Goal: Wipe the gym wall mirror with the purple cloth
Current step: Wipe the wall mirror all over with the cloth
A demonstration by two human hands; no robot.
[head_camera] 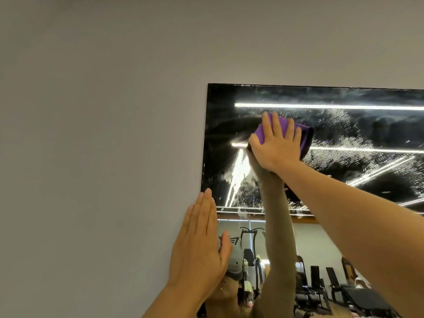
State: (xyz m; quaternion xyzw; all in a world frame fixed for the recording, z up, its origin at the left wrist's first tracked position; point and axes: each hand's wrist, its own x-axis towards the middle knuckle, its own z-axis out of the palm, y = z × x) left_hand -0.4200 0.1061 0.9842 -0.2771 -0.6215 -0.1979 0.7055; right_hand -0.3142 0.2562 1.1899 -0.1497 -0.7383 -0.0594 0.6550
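Pressing purple cloth (282, 125) flat against mirror (344, 134).

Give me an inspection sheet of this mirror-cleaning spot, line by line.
Surface: rectangular frameless wall mirror, upper part speckled with droplets and streaks, mostly to the right of the cloth.
Job's things: folded purple microfibre cloth, flat against the glass near the mirror's top left corner.
Clutter: nothing seen.
Grippers: right hand presses the cloth with straight, spread fingers; left hand rests flat over the mirror's left edge, holding nothing.
Cables: nothing seen.
Surroundings: plain grey painted wall left of and above the mirror; reflected ceiling light strips and gym machines.
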